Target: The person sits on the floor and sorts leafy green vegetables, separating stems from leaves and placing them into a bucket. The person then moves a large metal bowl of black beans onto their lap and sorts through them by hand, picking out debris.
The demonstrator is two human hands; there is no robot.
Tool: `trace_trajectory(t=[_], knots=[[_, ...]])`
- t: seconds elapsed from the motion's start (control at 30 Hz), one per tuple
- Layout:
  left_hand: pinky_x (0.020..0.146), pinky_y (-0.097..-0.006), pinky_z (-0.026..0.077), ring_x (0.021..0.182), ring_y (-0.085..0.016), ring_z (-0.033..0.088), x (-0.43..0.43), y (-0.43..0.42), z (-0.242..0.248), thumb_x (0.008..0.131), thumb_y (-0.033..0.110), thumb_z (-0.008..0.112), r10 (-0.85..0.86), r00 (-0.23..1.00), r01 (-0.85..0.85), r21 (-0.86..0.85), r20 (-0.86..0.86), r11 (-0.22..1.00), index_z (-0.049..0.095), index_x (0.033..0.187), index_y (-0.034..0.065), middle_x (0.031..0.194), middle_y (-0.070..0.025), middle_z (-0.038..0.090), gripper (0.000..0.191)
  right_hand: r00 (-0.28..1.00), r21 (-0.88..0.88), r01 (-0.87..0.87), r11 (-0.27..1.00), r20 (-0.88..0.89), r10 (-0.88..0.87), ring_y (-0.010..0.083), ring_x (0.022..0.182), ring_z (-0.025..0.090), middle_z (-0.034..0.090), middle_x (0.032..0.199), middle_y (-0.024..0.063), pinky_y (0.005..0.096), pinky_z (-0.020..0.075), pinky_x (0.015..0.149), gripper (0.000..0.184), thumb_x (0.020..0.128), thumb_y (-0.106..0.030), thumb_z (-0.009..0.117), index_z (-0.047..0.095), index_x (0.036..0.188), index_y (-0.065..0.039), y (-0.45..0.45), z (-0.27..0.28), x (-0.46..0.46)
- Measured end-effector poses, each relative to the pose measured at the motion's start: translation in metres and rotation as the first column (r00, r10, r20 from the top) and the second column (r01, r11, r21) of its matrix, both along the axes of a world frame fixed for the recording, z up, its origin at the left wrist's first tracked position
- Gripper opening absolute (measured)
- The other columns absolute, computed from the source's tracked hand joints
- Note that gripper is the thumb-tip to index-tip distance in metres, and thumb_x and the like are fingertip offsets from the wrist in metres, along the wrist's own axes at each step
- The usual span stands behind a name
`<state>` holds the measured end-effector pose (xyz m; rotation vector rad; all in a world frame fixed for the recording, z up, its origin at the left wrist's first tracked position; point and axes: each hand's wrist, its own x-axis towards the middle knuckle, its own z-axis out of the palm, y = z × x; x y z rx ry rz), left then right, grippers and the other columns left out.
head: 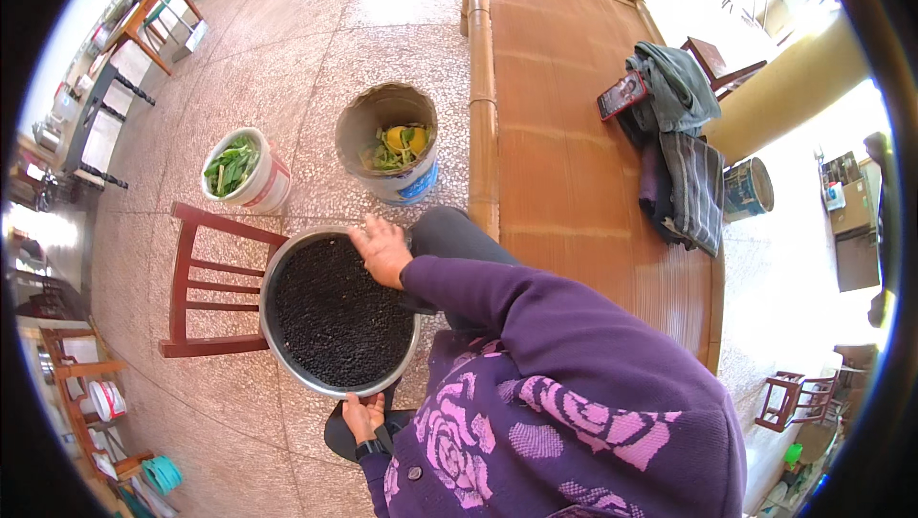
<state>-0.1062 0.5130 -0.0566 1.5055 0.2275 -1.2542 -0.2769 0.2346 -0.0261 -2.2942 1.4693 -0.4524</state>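
Before me a round metal basin (412, 354) holds a wide layer of small, dark, bean-like grains (343, 313). It rests on a red wooden chair (181, 281), whose slatted back shows beyond the rim. My left hand (362, 417), with a dark band on its wrist, grips the basin's near rim at the bottom of the view. My right hand (380, 251) is over the opposite edge of the basin, palm down with fingers apart and slightly blurred. Nothing shows in it. Whether its fingers touch the grains or rim is unclear.
A white bucket (269, 184) of green leaves and a larger bucket (380, 109) with leaves and yellow peel-like pieces stand beyond my right hand. A bamboo bed (566, 159) lies on my right, bearing folded clothes (674, 87) and a phone (622, 96).
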Motion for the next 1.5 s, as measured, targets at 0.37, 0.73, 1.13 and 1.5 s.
trace_trajectory(t=[0.37, 0.73, 1.13, 1.5], knots=[[0.079, -0.0402, 0.055, 0.093, -0.032, 0.063, 0.000, 0.019, -0.030, 0.100, 0.020, 0.033, -0.050, 0.933, 0.062, 0.024, -0.355, 0.998, 0.047, 0.116, -0.0067, 0.106, -0.0228, 0.062, 0.034, 0.590, 0.339, -0.680, 0.650, -0.274, 0.760, 0.0255, 0.089, 0.065, 0.069, 0.094, 0.0081, 0.0451, 0.0436, 0.076, 0.020, 0.078, -0.018, 0.061, 0.070, 0.093, -0.010, 0.078, 0.013, -0.030], [0.072, -0.0412, 0.055, 0.093, -0.038, 0.062, -0.021, 0.028, 0.010, 0.098, 0.019, 0.037, -0.139, 0.969, 0.159, 0.083, -0.202, 0.984, 0.035, 0.118, -0.0158, 0.105, -0.0315, 0.056, 0.040, 0.546, 0.491, -0.732, 0.473, 0.007, 0.838, 0.0342, 0.082, 0.066, 0.066, 0.083, 0.0209, 0.0426, 0.0526, 0.072, 0.023, 0.069, -0.019, 0.063, 0.070, 0.082, -0.001, 0.079, -0.003, -0.034], [0.078, -0.0369, 0.054, 0.094, -0.027, 0.060, -0.006, 0.003, 0.092, 0.093, 0.012, 0.053, -0.189, 0.977, 0.201, -0.121, 0.097, 0.972, 0.036, 0.132, -0.0027, 0.112, -0.0138, 0.054, 0.045, 0.585, 0.347, -0.765, 0.542, 0.024, 0.810, 0.0386, 0.091, 0.061, 0.064, 0.090, 0.0240, 0.0445, 0.0482, 0.082, 0.031, 0.075, -0.022, 0.061, 0.065, 0.092, 0.004, 0.056, -0.024, -0.035], [0.083, -0.0311, 0.051, 0.103, -0.022, 0.057, -0.020, -0.006, 0.084, 0.095, 0.021, 0.054, -0.236, 0.964, 0.254, -0.173, 0.120, 0.952, 0.036, 0.135, -0.0035, 0.123, -0.0143, 0.050, 0.050, 0.625, 0.410, -0.692, 0.594, -0.070, 0.777, 0.0392, 0.093, 0.059, 0.060, 0.096, 0.0244, 0.0462, 0.0488, 0.080, 0.029, 0.078, -0.018, 0.062, 0.059, 0.100, 0.000, 0.046, -0.020, -0.020]])
